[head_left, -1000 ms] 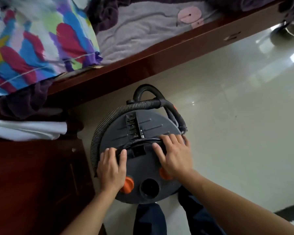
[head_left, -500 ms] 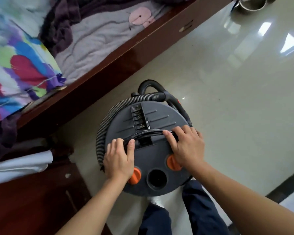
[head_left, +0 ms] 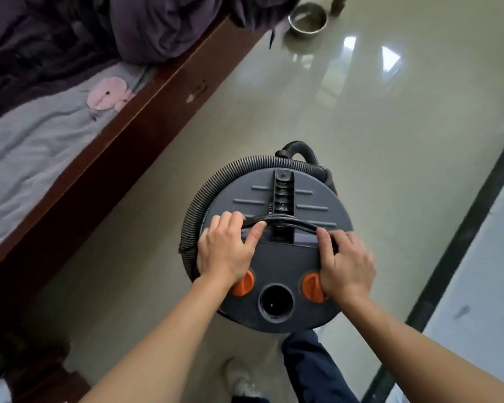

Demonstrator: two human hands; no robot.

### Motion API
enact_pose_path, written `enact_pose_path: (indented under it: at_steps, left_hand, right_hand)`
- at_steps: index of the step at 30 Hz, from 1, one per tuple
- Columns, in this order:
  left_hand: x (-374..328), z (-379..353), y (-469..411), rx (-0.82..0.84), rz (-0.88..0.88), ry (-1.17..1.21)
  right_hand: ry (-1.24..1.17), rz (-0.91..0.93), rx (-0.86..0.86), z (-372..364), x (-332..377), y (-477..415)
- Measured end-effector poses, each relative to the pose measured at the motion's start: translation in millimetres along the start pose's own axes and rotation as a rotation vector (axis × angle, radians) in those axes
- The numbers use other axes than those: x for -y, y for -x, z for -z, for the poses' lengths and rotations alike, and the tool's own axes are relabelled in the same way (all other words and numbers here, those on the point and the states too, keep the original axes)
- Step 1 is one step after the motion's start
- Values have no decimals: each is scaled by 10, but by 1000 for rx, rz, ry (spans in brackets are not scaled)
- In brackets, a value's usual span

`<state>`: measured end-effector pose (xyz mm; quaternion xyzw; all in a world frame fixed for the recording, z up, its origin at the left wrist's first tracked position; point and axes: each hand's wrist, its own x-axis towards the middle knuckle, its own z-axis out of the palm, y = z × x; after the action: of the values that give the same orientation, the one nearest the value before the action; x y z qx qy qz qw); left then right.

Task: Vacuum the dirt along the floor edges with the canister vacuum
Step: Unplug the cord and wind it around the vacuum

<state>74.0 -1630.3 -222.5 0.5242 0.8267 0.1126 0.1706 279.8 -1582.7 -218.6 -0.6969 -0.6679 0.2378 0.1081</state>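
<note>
Canister vacuum (head_left: 277, 266) had shifted clear of the bed frame (head_left: 146, 112) onto open floor (head_left: 361, 126); whether it was lifted could not be told. Both hands, left hand (head_left: 224, 251) and right hand (head_left: 346, 266), gripped the cord-wrapped handle (head_left: 288, 222). The hose (head_left: 204, 205) remained coiled, so this was judged repositioning, with edge cleaning not yet begun.

Soft, fairly bright daylight; white glare patches on the glossy floor (head_left: 361, 199) at the upper right, near the bowl (head_left: 307, 20); the lower left corner beside the bed (head_left: 41, 146) is dim; a faint shadow lies under the vacuum (head_left: 285, 266); wide-angle distortion bends the bed's edge; corners are soft, fine detail smeared by compression.
</note>
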Motion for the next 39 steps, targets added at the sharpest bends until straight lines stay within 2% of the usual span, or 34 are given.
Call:
enact_pose_path:
  at_steps: [10, 20, 29, 34, 39]
  left_hand:
    - [-1410, -275, -1356, 8, -141, 4]
    - [-2663, -410, -2973, 69, -256, 47]
    - [-3594, -539, -4374, 45, -256, 49]
    - [-4186, -608, -5285, 96, -295, 24]
    - [-4707, -658, -6110, 210, -478, -49]
  right_hand:
    - [-57, -154, -80, 627, -581, -1486]
    - [-83, -314, -172, 1078, -832, -3019]
    - [-97, -324, -226, 1465, -933, -4651]
    - [-108, -365, -276, 1732, -969, -5638]
    - [-122, -405, -300, 1989, -1056, -6513]
